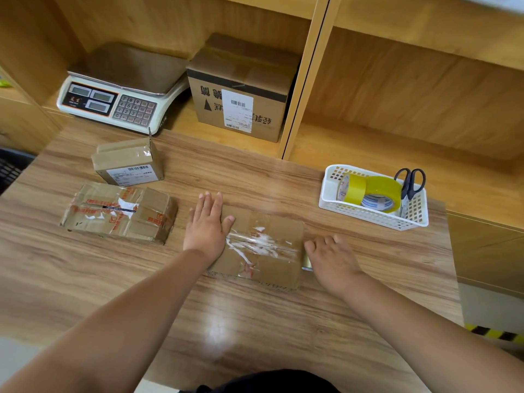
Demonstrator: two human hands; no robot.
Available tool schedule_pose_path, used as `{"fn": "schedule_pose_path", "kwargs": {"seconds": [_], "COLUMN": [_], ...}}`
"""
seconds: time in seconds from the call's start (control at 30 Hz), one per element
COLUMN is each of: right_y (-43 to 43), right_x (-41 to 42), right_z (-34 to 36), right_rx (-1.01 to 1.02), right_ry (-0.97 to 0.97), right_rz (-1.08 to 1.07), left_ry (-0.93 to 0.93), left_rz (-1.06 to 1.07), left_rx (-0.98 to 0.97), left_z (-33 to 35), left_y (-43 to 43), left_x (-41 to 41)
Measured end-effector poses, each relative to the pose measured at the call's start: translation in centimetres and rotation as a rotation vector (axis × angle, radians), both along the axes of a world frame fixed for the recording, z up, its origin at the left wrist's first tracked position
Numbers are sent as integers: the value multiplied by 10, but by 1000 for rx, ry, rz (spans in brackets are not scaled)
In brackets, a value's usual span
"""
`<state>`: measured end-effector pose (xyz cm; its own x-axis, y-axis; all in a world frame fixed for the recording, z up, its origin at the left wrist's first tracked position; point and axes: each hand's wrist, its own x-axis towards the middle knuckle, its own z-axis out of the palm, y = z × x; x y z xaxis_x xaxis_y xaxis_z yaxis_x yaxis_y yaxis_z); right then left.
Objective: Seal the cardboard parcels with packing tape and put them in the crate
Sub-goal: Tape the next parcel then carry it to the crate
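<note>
a wood-grain worktop (255,321) fronts open wooden shelving (397,89). the left hand (208,225) lies flat, fingers spread, on the middle parcel (263,248). the right hand (330,260) curls over a mostly hidden tape roll (306,263) at the parcel's right edge; its grip is unclear.

Lighting is bright, even and overhead. A white glare patch sits on the desk (218,333) near the viewer; tape on the middle parcel (263,245) also glints. Shadows are soft. Straight shelf (309,80) edges bow outward; corners blur slightly.
</note>
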<state>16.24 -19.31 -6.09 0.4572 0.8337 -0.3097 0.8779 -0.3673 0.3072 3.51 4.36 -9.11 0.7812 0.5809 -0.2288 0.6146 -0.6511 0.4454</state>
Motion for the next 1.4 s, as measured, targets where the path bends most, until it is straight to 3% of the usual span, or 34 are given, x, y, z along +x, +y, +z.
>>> {"fn": "schedule_pose_path", "kwargs": {"seconds": [0.33, 0.5, 0.6, 0.87, 1.07, 1.4], "right_y": [2, -3, -14, -34, -39, -37], "right_x": [0, 5, 7, 6, 8, 27], "right_z": [5, 3, 0, 3, 15, 71], "right_rx": [12, 113, 73, 144, 245, 935], "right_ry": [37, 120, 176, 247, 249, 279], "right_rz": [-15, -30, -134, -278, -320, -437], "left_ry": [159, 145, 247, 426, 323, -65], "left_rz": [-120, -705, -879, -997, -1009, -781], "left_rx": [301, 275, 239, 375, 389, 184], "left_z": [23, 45, 44, 49, 56, 95], "left_y": [-15, -68, -98, -104, -99, -87], "left_x": [8, 45, 60, 71, 68, 61]}}
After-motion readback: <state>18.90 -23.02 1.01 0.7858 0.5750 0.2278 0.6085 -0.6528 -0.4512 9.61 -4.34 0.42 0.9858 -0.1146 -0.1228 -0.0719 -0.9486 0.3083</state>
